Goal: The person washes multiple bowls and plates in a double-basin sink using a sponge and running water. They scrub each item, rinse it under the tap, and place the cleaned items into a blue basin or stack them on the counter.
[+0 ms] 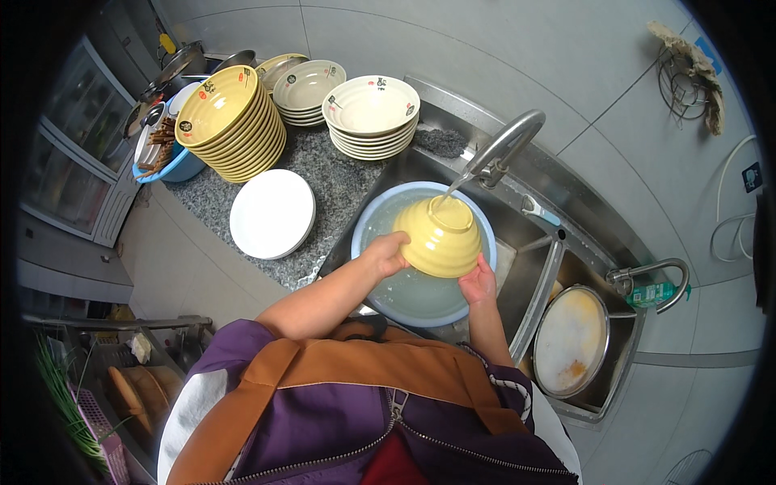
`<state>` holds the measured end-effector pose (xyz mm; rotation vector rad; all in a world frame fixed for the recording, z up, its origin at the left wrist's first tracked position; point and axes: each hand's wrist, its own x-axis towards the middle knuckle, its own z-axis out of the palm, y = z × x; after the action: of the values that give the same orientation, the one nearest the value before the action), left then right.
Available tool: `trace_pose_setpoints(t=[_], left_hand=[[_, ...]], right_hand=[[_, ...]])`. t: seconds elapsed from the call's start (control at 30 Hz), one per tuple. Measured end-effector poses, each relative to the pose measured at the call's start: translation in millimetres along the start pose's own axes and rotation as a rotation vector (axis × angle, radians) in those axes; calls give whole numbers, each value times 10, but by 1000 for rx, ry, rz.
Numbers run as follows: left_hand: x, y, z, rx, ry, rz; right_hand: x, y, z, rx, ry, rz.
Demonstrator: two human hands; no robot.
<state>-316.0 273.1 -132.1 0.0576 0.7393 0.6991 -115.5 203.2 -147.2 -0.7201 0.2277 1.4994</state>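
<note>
My left hand (390, 253) and my right hand (479, 280) grip opposite sides of a yellow bowl (433, 242), which is upside down with its foot ring upward. Water runs from the curved metal faucet (506, 145) onto the bowl's base. Below the bowl, a light blue basin (359, 242) of cloudy water stands in the steel sink. On the granite counter to the left are a tall stack of yellow bowls (233, 121), a stack of cream bowls (373, 115), smaller cream bowls (306, 91) and stacked white plates (272, 213).
A second sink compartment holds a large round stained lid or tray (571, 342). Dark scouring mesh (441, 143) and a blue-and-white handled tool (541, 210) lie on the sink ledge. A blue tub (180, 170) with chopsticks stands at the counter's far left.
</note>
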Motion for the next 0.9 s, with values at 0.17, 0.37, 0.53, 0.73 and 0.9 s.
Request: trace_pose_setpoints(t=[0.17,0.37,0.53,0.73,0.9], left_hand=[[-46,8,16,19,-26,21],[-48,36,66,31,56,65],[-8,21,-19,30,79,44],[-14,65,-131,308,348,-103],[-93,180,-76,282,263,-98]], right_hand=[[-19,22,35,-29,-34,-3],[-27,24,52,-7,-20,7],[-44,6,43,-5,-3,0],[-75,-107,278,-345,-258,-161],[-229,60,543,-1724,-471,-673]])
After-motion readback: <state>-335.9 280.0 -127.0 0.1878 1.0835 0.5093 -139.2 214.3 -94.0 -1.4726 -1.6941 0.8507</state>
